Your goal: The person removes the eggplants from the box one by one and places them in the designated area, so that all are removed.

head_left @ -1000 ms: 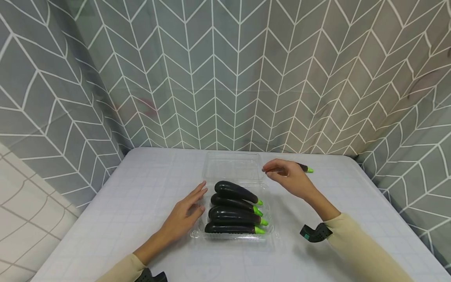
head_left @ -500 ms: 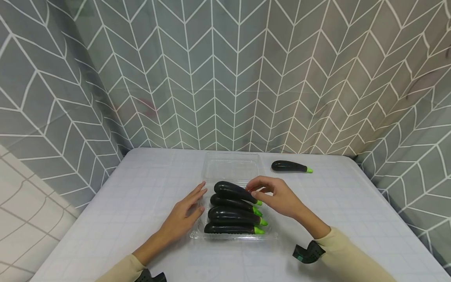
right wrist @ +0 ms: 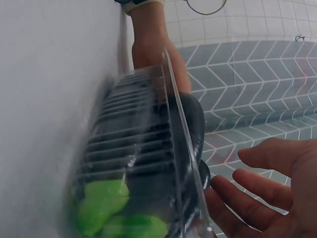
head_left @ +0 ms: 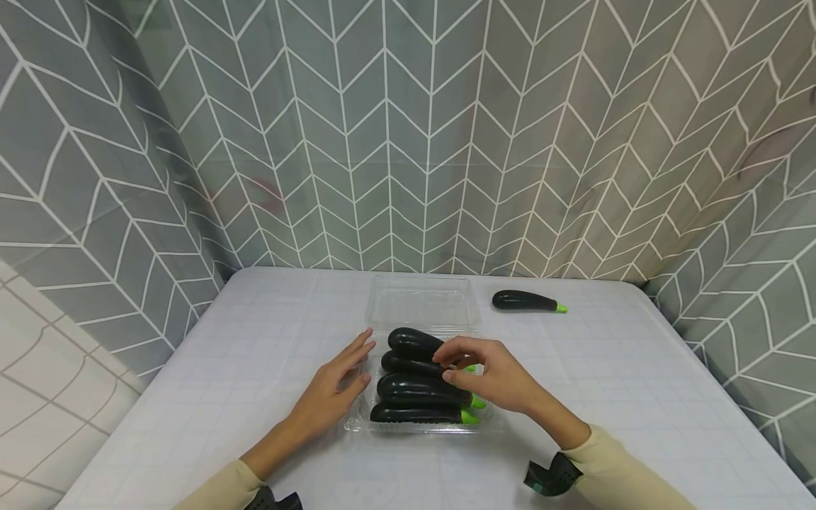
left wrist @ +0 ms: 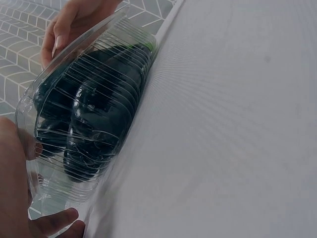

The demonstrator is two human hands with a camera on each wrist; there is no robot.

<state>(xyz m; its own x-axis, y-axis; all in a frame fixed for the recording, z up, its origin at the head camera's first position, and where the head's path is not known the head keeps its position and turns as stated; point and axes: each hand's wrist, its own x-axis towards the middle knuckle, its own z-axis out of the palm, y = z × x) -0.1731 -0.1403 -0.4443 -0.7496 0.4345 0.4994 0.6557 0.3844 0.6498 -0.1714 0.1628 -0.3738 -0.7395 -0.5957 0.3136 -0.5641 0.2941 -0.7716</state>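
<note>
A clear plastic clamshell tray [head_left: 354,424] sits mid-table, its lid [head_left: 421,301] folded open behind it. Several dark eggplants [head_left: 408,388] with green stems lie side by side in it. My left hand [head_left: 357,361] rests against the tray's left side with straight fingers. My right hand [head_left: 451,363] hovers over the stem ends of the upper eggplants, fingers loosely curved and holding nothing. In the right wrist view its fingers [right wrist: 257,193] are spread beside the tray [right wrist: 129,148]. The left wrist view shows the tray [left wrist: 89,124] from the side.
One loose eggplant [head_left: 525,301] lies on the white table [head_left: 605,382] at the back right. A grey chevron-patterned curtain [head_left: 408,142] closes in the table on three sides.
My right hand has left the loose eggplant at the back right and come down over the eggplants in the tray. The left hand has not moved.
</note>
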